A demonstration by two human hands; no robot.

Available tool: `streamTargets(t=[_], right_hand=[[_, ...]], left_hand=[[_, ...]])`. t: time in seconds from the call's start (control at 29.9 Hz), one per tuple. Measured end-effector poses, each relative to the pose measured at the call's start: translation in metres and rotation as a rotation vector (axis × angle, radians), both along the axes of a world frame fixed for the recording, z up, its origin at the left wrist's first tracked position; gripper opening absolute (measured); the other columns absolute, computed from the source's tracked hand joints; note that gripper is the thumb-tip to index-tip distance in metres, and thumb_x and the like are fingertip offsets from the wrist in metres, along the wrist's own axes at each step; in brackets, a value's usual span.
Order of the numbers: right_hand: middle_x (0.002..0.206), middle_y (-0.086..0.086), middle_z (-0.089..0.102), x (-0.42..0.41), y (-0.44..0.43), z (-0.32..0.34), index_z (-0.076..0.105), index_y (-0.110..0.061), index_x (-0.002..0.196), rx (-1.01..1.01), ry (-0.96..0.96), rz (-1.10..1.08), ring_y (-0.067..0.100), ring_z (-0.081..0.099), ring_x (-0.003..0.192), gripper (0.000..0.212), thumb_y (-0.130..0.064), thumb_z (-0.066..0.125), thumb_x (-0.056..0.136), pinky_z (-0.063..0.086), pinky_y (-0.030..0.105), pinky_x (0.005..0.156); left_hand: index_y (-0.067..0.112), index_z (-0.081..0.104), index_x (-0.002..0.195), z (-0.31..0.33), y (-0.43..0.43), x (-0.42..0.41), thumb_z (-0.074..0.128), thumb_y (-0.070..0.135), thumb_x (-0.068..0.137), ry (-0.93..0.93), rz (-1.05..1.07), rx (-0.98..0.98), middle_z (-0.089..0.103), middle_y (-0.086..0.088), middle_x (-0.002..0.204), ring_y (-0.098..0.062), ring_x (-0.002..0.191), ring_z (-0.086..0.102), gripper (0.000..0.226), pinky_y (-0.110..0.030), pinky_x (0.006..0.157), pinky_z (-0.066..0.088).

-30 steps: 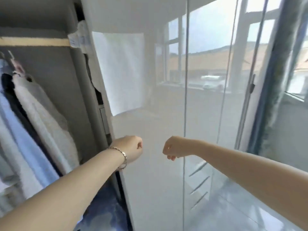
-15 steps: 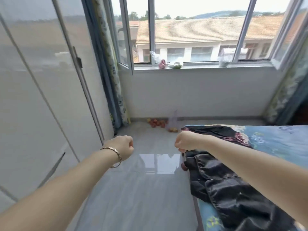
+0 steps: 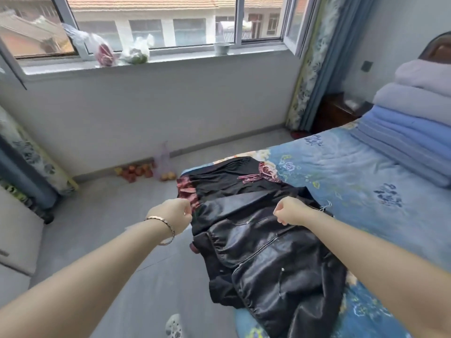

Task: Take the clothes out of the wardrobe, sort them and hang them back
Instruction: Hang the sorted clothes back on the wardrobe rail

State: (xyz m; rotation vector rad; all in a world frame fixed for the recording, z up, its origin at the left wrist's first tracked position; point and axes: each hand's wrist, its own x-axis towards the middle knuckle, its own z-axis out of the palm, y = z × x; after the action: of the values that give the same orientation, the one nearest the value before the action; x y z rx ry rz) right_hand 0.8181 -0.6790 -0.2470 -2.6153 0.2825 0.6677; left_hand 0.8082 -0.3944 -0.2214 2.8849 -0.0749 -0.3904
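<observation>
A black glossy leather jacket (image 3: 280, 259) lies crumpled at the foot of the bed (image 3: 353, 179), partly hanging over its edge. Under it, farther away, lies a black garment with pink-red trim (image 3: 227, 181). My left hand (image 3: 173, 215), with a bracelet on the wrist, is a fist just left of the garments' edge. My right hand (image 3: 290, 213) is a fist above the jacket's upper part. Nothing shows inside either fist. The wardrobe is out of view.
Folded blue and grey blankets (image 3: 415, 118) are stacked at the bed's far right. Loose fruit (image 3: 136, 172) lies on the grey floor by the wall under the window. Bags (image 3: 105, 52) sit on the sill. A white cabinet (image 3: 17, 235) stands left.
My view has swung from the open wardrobe, past the window, to the bed. Both fists stayed stretched out in front and now hover over the black clothes.
</observation>
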Motion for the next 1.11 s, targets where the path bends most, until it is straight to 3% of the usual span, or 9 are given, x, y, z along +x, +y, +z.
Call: streamTargets(t=[0.13,0.2,0.3,0.44,0.67,0.8,0.9,1.11], right_hand=[[0.083,0.009,0.063,0.057,-0.016,-0.032,0.065,0.0,0.087,0.03,-0.024,-0.226,0.022,0.054,0.074,0.025,-0.014,0.045,0.091,0.042,0.026,0.067],[0.093,0.008,0.068,0.08,-0.02,-0.043,0.067,-0.004,0.09,0.034,-0.026,-0.318,0.023,0.058,0.082,0.024,-0.016,0.046,0.091,0.043,0.025,0.072],[0.103,0.007,0.069,0.118,-0.031,-0.065,0.069,-0.011,0.091,0.018,-0.033,-0.43,0.025,0.06,0.1,0.021,-0.016,0.049,0.09,0.042,0.025,0.08],[0.103,0.006,0.068,0.167,-0.052,-0.107,0.067,-0.016,0.086,0.003,-0.005,-0.547,0.027,0.06,0.104,0.018,-0.016,0.049,0.088,0.044,0.026,0.085],[0.112,0.007,0.065,0.292,-0.095,-0.193,0.065,-0.015,0.094,0.022,0.072,-0.585,0.027,0.059,0.106,0.022,-0.015,0.043,0.09,0.045,0.029,0.089],[0.123,0.006,0.058,0.376,-0.133,-0.254,0.061,-0.017,0.108,0.026,0.107,-0.596,0.025,0.056,0.111,0.024,-0.012,0.045,0.091,0.044,0.029,0.092],[0.136,0.009,0.043,0.427,-0.164,-0.307,0.049,-0.011,0.129,-0.015,0.138,-0.578,0.026,0.048,0.122,0.038,-0.014,0.043,0.092,0.041,0.033,0.102],[0.151,0.01,0.023,0.482,-0.206,-0.399,0.019,-0.015,0.147,-0.091,0.264,-0.723,0.031,0.028,0.137,0.052,-0.03,0.034,0.1,0.026,0.041,0.11]], left_hand=[[0.02,0.059,0.09,-0.019,-0.011,0.094,0.042,0.015,0.089,0.05,-0.064,-0.111,0.064,-0.001,0.092,-0.024,0.093,0.063,0.017,-0.031,0.079,0.052],[0.019,0.06,0.086,-0.027,-0.016,0.135,0.043,0.014,0.087,0.099,-0.079,-0.146,0.063,-0.001,0.086,-0.024,0.09,0.064,0.018,-0.032,0.078,0.053],[0.018,0.063,0.093,-0.043,-0.032,0.199,0.042,0.014,0.087,0.134,-0.185,-0.081,0.064,-0.001,0.093,-0.023,0.09,0.063,0.022,-0.032,0.078,0.052],[0.017,0.062,0.099,-0.065,-0.068,0.274,0.038,0.013,0.089,0.146,-0.297,-0.029,0.066,-0.001,0.1,-0.024,0.093,0.063,0.026,-0.032,0.077,0.052],[0.018,0.058,0.1,-0.143,-0.148,0.401,0.037,0.012,0.09,0.184,-0.392,-0.009,0.065,-0.001,0.099,-0.022,0.082,0.057,0.024,-0.03,0.073,0.048],[0.02,0.057,0.104,-0.198,-0.201,0.48,0.037,0.011,0.09,0.197,-0.435,-0.005,0.063,0.001,0.102,-0.023,0.09,0.06,0.027,-0.029,0.075,0.048],[0.022,0.057,0.105,-0.243,-0.24,0.538,0.036,0.011,0.09,0.196,-0.434,-0.028,0.062,0.004,0.099,-0.021,0.091,0.061,0.028,-0.029,0.075,0.049],[0.023,0.058,0.106,-0.32,-0.278,0.603,0.038,0.012,0.092,0.268,-0.389,-0.082,0.06,0.004,0.095,-0.02,0.087,0.06,0.027,-0.03,0.074,0.05]])
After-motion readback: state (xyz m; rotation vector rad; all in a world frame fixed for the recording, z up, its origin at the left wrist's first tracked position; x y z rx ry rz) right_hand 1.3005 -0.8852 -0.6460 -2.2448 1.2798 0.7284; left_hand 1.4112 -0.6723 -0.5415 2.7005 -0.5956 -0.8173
